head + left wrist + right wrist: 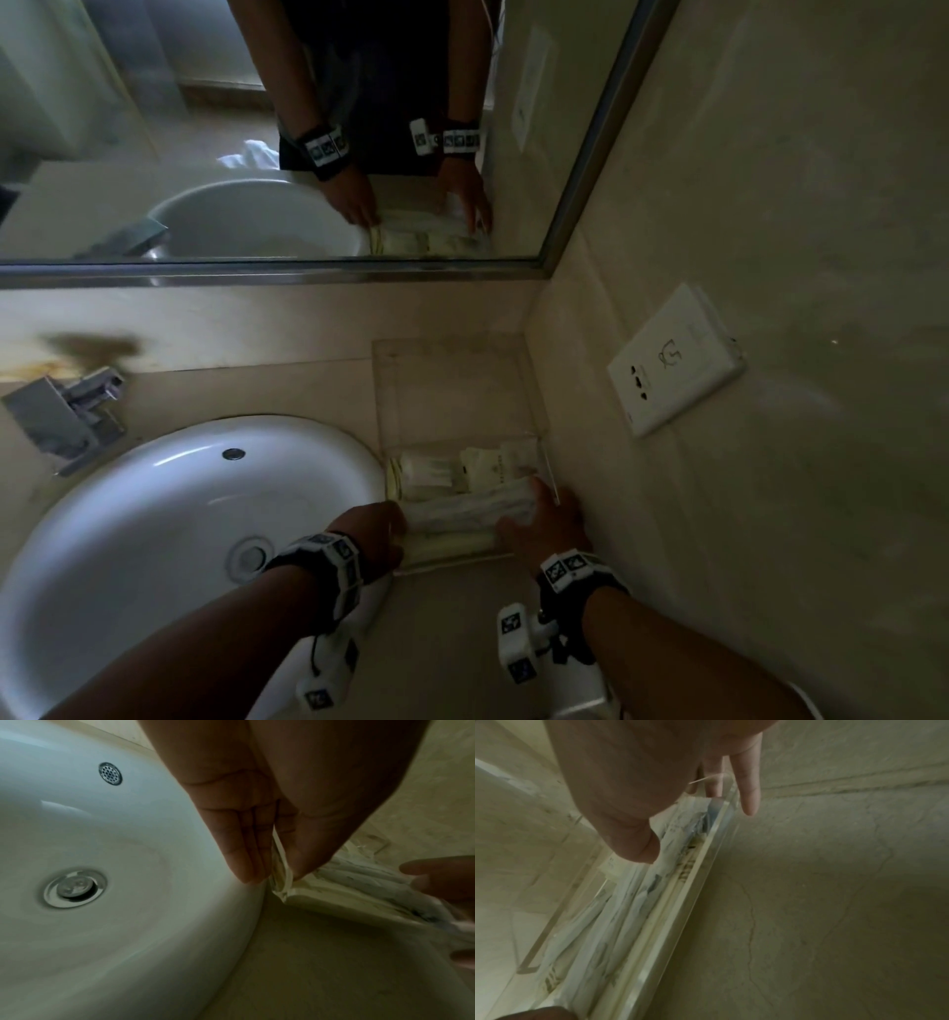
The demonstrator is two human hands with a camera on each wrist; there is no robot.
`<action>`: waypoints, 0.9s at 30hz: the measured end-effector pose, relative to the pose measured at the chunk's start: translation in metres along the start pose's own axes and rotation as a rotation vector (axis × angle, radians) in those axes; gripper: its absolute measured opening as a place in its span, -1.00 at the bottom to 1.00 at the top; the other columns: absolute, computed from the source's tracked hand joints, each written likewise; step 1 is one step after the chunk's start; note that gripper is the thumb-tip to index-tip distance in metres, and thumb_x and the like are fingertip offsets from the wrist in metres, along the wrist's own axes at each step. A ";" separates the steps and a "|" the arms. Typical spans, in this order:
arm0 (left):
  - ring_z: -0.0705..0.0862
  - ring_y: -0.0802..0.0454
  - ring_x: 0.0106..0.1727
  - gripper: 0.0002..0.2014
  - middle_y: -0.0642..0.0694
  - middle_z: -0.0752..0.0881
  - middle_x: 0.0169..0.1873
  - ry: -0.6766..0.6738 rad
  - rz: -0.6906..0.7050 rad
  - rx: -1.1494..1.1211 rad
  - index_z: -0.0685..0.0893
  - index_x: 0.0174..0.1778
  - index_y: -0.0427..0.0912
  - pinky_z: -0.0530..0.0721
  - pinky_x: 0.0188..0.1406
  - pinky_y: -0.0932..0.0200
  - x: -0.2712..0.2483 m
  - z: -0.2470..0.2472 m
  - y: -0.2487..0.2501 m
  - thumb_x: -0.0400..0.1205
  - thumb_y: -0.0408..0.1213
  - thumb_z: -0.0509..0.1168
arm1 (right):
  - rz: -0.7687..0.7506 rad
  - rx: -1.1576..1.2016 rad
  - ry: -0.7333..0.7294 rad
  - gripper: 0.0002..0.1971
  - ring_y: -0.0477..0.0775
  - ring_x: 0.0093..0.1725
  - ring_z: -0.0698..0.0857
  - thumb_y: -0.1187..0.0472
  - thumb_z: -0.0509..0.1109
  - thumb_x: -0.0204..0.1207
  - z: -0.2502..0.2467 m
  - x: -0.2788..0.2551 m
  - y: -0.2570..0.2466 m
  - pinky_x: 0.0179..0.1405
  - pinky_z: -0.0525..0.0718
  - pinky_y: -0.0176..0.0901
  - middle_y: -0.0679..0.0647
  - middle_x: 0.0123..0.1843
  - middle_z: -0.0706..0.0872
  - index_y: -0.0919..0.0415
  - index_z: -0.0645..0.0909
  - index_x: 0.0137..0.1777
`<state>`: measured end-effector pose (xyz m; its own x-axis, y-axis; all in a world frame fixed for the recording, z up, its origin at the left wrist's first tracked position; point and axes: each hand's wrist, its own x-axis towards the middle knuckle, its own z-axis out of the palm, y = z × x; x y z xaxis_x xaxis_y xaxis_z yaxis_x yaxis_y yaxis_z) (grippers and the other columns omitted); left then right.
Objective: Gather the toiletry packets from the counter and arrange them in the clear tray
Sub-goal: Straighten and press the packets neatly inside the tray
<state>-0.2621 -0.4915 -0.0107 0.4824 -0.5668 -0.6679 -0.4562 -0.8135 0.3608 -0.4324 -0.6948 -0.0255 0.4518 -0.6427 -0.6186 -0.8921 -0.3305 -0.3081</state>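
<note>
A clear tray (452, 390) stands in the counter's corner beside the wall. Its near half holds small cream packets (426, 470) and, in front of them, a bundle of long white packets (467, 509) lying crosswise. My left hand (395, 524) is at the bundle's left end. In the left wrist view, thumb and straight fingers (246, 852) pinch the packet ends (280, 872) at the tray's left wall. My right hand (529, 509) is at the right end. Its thumb (641, 845) rests on the long packets (628, 902), and its fingers reach straight past them along the tray wall (685, 892).
A white sink basin (179, 524) lies immediately left of the tray, with a chrome faucet (72, 416) behind it. A mirror (257, 128) runs above the backsplash. The side wall at right carries a white outlet plate (672, 360). Bare counter (452, 642) lies in front of the tray.
</note>
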 end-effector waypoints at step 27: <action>0.64 -0.06 0.13 -0.69 -0.04 0.63 0.16 0.054 -0.020 -0.096 0.51 0.25 0.08 0.62 0.06 0.12 0.010 -0.012 0.001 0.58 -0.21 0.28 | -0.047 0.174 0.175 -0.19 0.26 0.60 0.30 -0.17 0.40 0.42 0.005 0.015 -0.011 0.46 0.50 0.11 0.15 0.65 0.25 -0.16 0.20 0.67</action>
<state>-0.2492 -0.4996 -0.0090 0.5315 -0.5543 -0.6405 -0.3734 -0.8320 0.4102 -0.4155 -0.6972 -0.0348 0.4737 -0.7445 -0.4705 -0.8507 -0.2485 -0.4632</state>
